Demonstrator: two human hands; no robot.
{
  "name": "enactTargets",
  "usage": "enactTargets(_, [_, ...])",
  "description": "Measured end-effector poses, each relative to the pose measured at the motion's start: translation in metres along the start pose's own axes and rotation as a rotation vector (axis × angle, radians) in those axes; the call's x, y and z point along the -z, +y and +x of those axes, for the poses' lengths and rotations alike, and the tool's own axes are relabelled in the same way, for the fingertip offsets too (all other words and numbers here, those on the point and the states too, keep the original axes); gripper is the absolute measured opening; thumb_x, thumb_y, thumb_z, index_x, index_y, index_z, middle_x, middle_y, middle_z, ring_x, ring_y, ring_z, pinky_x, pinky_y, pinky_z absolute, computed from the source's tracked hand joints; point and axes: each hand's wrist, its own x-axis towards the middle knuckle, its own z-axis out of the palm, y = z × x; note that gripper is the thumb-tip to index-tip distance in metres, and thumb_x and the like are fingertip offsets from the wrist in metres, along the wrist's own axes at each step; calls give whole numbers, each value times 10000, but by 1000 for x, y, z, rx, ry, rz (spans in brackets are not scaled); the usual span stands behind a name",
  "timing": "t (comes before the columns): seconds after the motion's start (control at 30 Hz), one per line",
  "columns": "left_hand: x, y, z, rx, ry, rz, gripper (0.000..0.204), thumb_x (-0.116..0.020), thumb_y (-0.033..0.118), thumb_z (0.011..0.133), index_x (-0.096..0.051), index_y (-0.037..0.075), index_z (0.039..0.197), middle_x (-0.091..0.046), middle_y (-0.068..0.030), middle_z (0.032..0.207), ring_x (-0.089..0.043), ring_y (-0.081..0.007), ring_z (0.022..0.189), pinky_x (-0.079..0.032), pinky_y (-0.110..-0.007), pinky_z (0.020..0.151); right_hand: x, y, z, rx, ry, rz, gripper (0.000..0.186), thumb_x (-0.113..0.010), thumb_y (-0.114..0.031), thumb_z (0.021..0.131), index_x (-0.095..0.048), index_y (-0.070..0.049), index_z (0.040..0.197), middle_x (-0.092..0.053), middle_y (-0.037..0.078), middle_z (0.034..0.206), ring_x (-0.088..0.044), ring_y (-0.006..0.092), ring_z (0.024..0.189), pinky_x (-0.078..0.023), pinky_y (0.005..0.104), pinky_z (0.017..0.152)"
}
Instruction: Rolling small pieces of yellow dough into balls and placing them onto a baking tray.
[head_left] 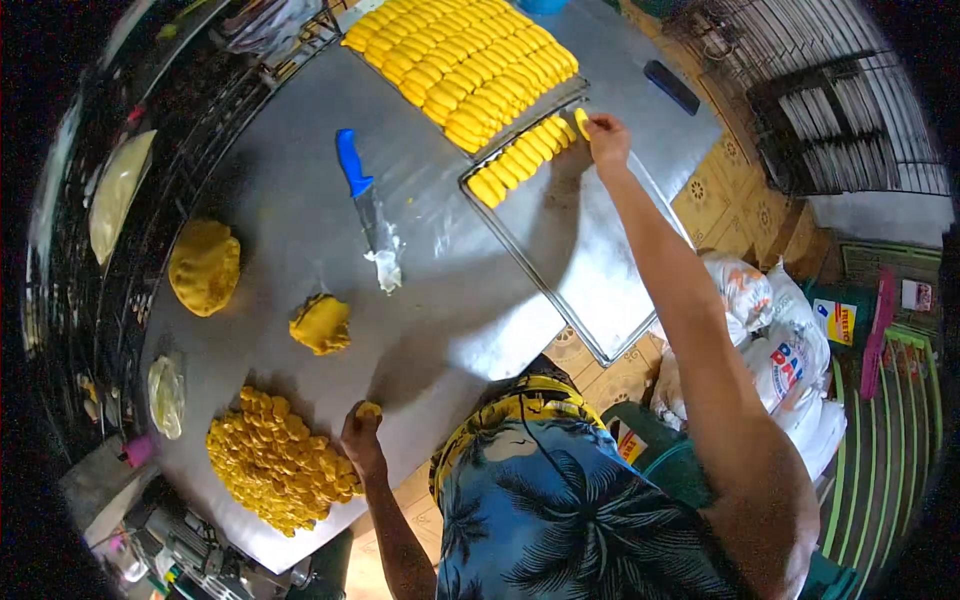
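Nearest to us, the left forearm comes from the lower edge, and the left hand [365, 436] is at the desk's near side with its back up and the fingers bent. Its grip is closed to a small gap, holding one small round yellow dough piece [369, 410] at the fingertips. Just beside it we see one wide heap of flattened golden-yellow dough pieces [275, 462], too many to count.

Farther on the grey metal desk [440, 335] lie one small ragged yellow dough lump [322, 325], one larger round yellow dough mass [205, 267], and one knife with a blue handle [352, 163], its blade whitened near the end.

The right arm stretches far forward, almost straight, and the right hand [608, 142] is above the far end of one shallow metal tray [612, 285]. Its grip is pinched on one long yellow dough piece [582, 123]. In this tray we find one row of similar pieces, roughly nine; they touch, so we cannot count exactly.

Beyond, one second tray carries many close rows of yellow dough fingers [465, 65]. One dark phone [672, 87] lies to the right.
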Motion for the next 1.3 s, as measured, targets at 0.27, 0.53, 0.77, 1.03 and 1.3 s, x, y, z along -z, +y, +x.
enactTargets(0.27, [-26,-22,-4,8,101,-270,424,-760,228,996,-645,9,1340,-694,-84,1150,-680,-187,954,-590,-328,860,-3,-24,-29,525,-9,-493,253,-681,-106,949,-744,-19,1178,-741,202,1011,-699,390,916,-557,457,869])
enactTargets(0.53, [-47,-27,6,78,147,-199,408,-733,206,1012,-651,-28,1335,-736,-108,1046,-699,-191,919,-615,-327,767,-61,-147,-298,1045,-979,-319,619,-704,-168,935,-501,-21,1502,-565,189,1510,-516,443,1358,-375,616,1131])
enactTargets(0.77, [-53,-24,24,-62,258,-130,256,-676,151,1026,-709,-63,1163,-755,-121,921,-684,-183,779,-560,-308,727,-63,-166,-377,996,-1106,-233,697,-727,-190,913,-463,-14,1533,-484,244,1569,-451,449,1436,-308,586,1220])
enactTargets(1.03, [-33,8,28,-186,125,112,294,-603,157,1037,-669,-72,1209,-750,-249,1061,-740,-361,920,-577,-425,784,-38,-162,-503,983,-1388,-330,691,-630,-262,953,-441,33,1548,-452,268,1583,-378,442,1500,-258,569,1265])
enactTargets(1.3, [-32,-2,7,-567,95,676,602,-613,212,1000,-459,2,1543,-442,-304,1585,-401,-531,1462,-317,-602,1210,-53,-171,-530,1193,-1282,-301,739,-701,-307,939,-440,54,1528,-421,299,1586,-382,471,1490,-303,575,1246])
